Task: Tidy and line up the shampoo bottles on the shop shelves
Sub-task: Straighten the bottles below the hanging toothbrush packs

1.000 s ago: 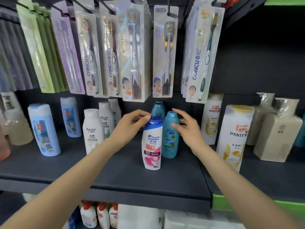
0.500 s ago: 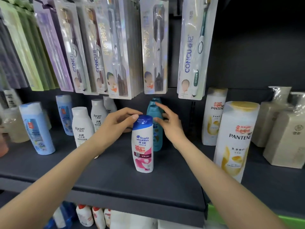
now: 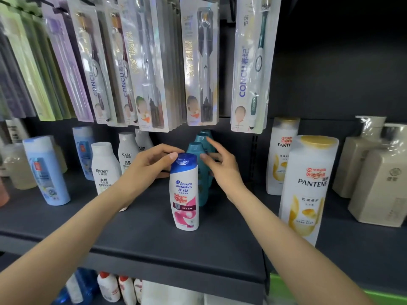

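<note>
Nearest the front edge of the dark shelf [image 3: 141, 243]: a Head & Shoulders bottle [image 3: 185, 194], white with a blue cap and pink swirl, standing upright, long axis vertical, label facing out. Sits well forward of everything else in its column.

Left hand [image 3: 152, 166] curled over the blue cap from the left, thumb tip pressed on the cap's front, fingers wrapped round behind. So gripping that bottle by the top, pretty clearly.

Right hand [image 3: 222, 168] just behind and to the right of it, fingers spread and relaxed, holding nothing. Fingertips look to be brushing the side of the front teal bottle [image 3: 198, 155], though can't swear it's actual contact vs just beside.

Behind that: two more teal bottles [image 3: 203, 137] tucked in a file running straight back toward the wall, all upright, partly hidden by the hands.

Key bit for the next move, as a guess: teal row lies directly behind the Head & Shoulders bottle, slightly right. Right hand nearer the teal ones, left already on the front bottle. Probably a matter of squaring the front bottle to that file, or nudging the teal ones into line.

Off to the sides: white Racien bottles [image 3: 104, 170] and a pale blue bottle [image 3: 45, 172] left, Pantene bottles [image 3: 307, 188] right. Hanging above, Concu and Kinlan toothbrush packs [image 3: 198, 62].
</note>
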The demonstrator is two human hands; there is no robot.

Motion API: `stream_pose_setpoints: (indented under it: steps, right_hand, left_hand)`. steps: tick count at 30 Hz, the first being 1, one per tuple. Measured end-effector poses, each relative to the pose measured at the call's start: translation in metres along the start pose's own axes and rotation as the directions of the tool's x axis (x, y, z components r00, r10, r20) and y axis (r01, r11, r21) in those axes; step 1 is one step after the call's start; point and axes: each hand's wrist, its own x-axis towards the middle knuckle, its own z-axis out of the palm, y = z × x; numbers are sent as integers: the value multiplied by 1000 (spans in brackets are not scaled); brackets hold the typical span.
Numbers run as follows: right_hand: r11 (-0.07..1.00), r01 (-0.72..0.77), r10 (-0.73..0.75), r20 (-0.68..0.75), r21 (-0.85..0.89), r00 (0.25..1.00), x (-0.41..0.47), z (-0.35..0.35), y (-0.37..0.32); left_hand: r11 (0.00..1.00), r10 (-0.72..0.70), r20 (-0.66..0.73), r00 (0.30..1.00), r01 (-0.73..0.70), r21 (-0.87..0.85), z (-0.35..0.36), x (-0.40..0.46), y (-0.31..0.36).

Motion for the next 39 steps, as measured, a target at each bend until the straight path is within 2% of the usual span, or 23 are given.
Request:
stream_pose_setpoints:
  steps: [4,6,11,15,22,29,35,39]
  right_hand:
    - [999,-43,47,-224,24,974,17,-2,6]
    - [999,-34,24,-261,-33,965,25,-1,4]
    - [972,52,-85,-138,-230,987,46,7,-4]
    - [929,54,-71,-33,-367,997,54,6,-2]
    - [953,82,-134,-164,-291,977,44,3,-6]
    - [927,56,-154,-238,-372,959,21,-7,-9]
    - [833,114,-252,-189,-541,949,-20,-19,-24]
    - [759,106,-258,-147,-642,955,-43,-21,-44]
  left_hand:
    - [1000,-11,10,1000,10,9,-1,1,1]
    - [1000,-15,21,1000,15,12,-2,2,2]
    - [1000,-19,33,999,19,1,-2,3,1]
    - [1000,-13,44,999,13,-1,-2,3,-1]
    - [1000,-9,42,999,9,1,-2,3,-1]
    - [1000,20,24,1000,-20,-5,1,1,0]
    - [998,49,-57,997,-50,-33,8,-1,-3]
    - [985,145,-159,976,-128,116,9,0,-2]
